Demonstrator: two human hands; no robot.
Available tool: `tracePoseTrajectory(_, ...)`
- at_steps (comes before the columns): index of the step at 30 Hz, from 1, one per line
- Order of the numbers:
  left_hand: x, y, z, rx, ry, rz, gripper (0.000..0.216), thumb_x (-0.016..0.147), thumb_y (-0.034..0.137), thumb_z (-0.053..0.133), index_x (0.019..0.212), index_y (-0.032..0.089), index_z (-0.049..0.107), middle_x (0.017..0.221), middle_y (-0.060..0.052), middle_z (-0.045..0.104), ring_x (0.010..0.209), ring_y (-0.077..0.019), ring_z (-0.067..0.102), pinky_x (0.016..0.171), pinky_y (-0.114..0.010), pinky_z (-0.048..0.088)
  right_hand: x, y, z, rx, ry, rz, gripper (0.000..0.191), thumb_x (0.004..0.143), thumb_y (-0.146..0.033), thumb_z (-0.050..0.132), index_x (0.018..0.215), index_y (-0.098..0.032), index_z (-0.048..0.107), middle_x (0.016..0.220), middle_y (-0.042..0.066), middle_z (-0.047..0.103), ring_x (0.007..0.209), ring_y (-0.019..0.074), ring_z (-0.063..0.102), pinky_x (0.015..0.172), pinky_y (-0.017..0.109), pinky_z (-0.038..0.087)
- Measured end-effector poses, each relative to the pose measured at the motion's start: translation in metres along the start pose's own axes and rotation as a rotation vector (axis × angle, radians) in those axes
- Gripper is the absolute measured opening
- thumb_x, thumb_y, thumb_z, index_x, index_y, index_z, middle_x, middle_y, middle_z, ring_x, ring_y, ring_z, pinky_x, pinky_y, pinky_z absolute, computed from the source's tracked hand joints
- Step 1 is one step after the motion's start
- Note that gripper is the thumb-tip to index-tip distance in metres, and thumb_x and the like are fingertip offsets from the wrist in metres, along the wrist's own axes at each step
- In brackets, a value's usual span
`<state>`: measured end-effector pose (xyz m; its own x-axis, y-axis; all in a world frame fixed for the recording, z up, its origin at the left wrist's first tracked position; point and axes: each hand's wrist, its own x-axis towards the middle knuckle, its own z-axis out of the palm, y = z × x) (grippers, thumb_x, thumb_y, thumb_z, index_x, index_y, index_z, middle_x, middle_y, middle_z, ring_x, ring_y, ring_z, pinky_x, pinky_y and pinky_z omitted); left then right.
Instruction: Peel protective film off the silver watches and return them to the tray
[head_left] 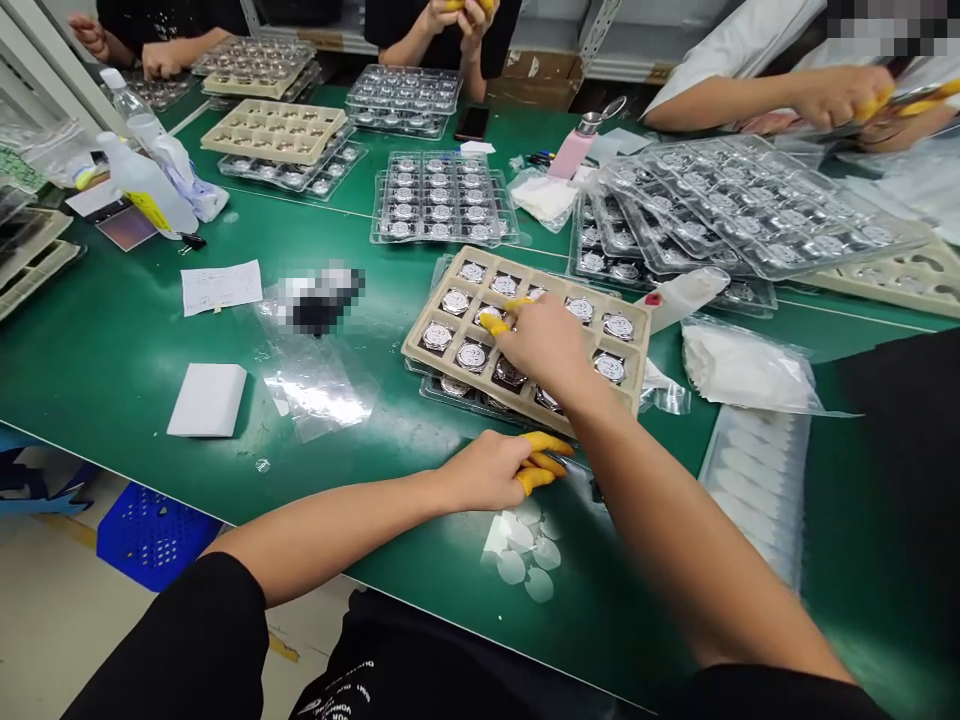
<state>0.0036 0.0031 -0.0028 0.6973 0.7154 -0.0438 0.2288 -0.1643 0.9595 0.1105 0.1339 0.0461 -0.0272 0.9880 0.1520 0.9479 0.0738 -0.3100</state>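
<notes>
A beige tray (411,345) of round silver watch heads lies tilted on top of clear trays in front of me. My right hand (551,340) reaches over it, with yellow finger cots on the thumb and forefinger. Those two fingertips close on a watch head (484,311) in the middle row; the hand partly hides it. Below the tray's near edge is my left hand (499,470), also in yellow finger cots. Its fingers are curled together round a small thing that I cannot make out. Several thin white round films (519,545) lie on the table just below it.
On the green table (135,340) are a white block (208,400), a paper slip (220,288) and clear plastic bags (319,395). Stacked clear watch trays (757,205) stand at the back right. A white-filled bag (750,365) lies at right. Co-workers' hands (844,95) work across the table.
</notes>
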Motion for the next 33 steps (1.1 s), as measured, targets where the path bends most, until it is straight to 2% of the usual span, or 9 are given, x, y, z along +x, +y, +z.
tracePoseTrajectory(4,-0.001,0.000,0.000,-0.012,0.020,-0.026,0.039,0.088,0.019,0.059,0.127,0.017,0.062,0.112,-0.006,0.078,0.110,-0.0181,0.072,0.099,-0.030,0.055,0.007,0.011,0.010,0.103,-0.079,-0.015,0.030,0.082,-0.033,0.065,0.103,-0.013,0.072,0.104,0.016,0.061,0.095,0.0301,0.060,0.089,0.045,0.048)
tracePoseTrajectory(7,-0.002,0.000,0.000,-0.035,0.019,-0.032,0.038,0.087,0.021,0.061,0.125,0.016,0.063,0.109,-0.006,0.078,0.107,-0.0187,0.072,0.097,-0.031,0.056,0.019,0.010,0.015,0.231,-0.081,0.019,0.032,0.076,-0.037,0.071,0.100,-0.015,0.068,0.103,0.014,0.063,0.096,0.0284,0.059,0.087,0.043,0.049)
tracePoseTrajectory(11,-0.001,0.000,0.001,-0.094,0.056,-0.072,0.035,0.085,0.022,0.066,0.119,0.016,0.066,0.107,-0.008,0.078,0.101,-0.0192,0.074,0.092,-0.031,0.058,0.012,0.002,0.002,0.443,-0.041,0.070,0.027,0.074,-0.031,0.073,0.094,-0.019,0.061,0.094,0.007,0.065,0.088,0.0239,0.060,0.082,0.039,0.048)
tracePoseTrajectory(15,-0.001,0.000,0.001,-0.268,0.089,-0.117,0.044,0.078,0.027,0.077,0.118,0.015,0.066,0.105,-0.010,0.078,0.098,-0.0204,0.074,0.090,-0.034,0.059,-0.046,0.011,-0.038,0.814,0.011,0.194,0.045,0.071,-0.036,0.077,0.107,-0.023,0.055,0.081,-0.001,0.061,0.061,0.0135,0.052,0.056,0.028,0.043)
tracePoseTrajectory(18,-0.002,0.003,-0.001,-0.337,0.087,-0.093,0.065,0.066,0.036,0.087,0.122,0.016,0.063,0.100,-0.010,0.078,0.096,-0.0227,0.074,0.089,-0.035,0.059,-0.112,0.033,-0.061,1.037,-0.309,0.306,0.062,0.059,-0.043,0.086,0.107,-0.024,0.052,0.067,-0.007,0.056,0.045,0.0087,0.042,0.040,0.023,0.030)
tracePoseTrajectory(21,-0.004,0.004,-0.002,-0.336,0.032,-0.048,0.076,0.062,0.038,0.090,0.129,0.018,0.061,0.090,-0.005,0.076,0.084,-0.0195,0.073,0.083,-0.033,0.058,-0.161,0.051,-0.060,1.086,-0.418,0.481,0.070,0.051,-0.044,0.091,0.101,-0.023,0.047,0.063,-0.008,0.059,0.040,0.0075,0.042,0.035,0.021,0.029)
tracePoseTrajectory(25,-0.005,0.002,-0.001,-0.272,0.004,-0.062,0.067,0.062,0.033,0.088,0.122,0.018,0.065,0.084,-0.002,0.074,0.076,-0.0158,0.070,0.077,-0.029,0.057,-0.179,0.059,-0.042,1.154,-0.373,0.565,0.074,0.047,-0.043,0.093,0.098,-0.023,0.043,0.061,-0.009,0.061,0.038,0.0067,0.042,0.033,0.019,0.030)
tracePoseTrajectory(30,-0.005,0.000,-0.001,-0.249,0.032,-0.074,0.060,0.063,0.028,0.085,0.118,0.017,0.066,0.085,-0.003,0.073,0.077,-0.0148,0.068,0.077,-0.028,0.057,-0.181,0.066,-0.037,1.146,-0.325,0.524,0.068,0.049,-0.045,0.092,0.096,-0.022,0.050,0.067,-0.005,0.065,0.039,0.0077,0.043,0.034,0.022,0.031)
tracePoseTrajectory(33,-0.005,0.003,-0.003,-0.242,0.059,-0.114,0.057,0.063,0.029,0.085,0.116,0.017,0.067,0.081,-0.002,0.071,0.072,-0.0135,0.066,0.072,-0.026,0.055,-0.191,0.092,-0.038,0.878,-0.030,0.415,0.046,0.066,-0.052,0.083,0.093,-0.019,0.063,0.081,0.004,0.069,0.055,0.0134,0.055,0.046,0.028,0.044)
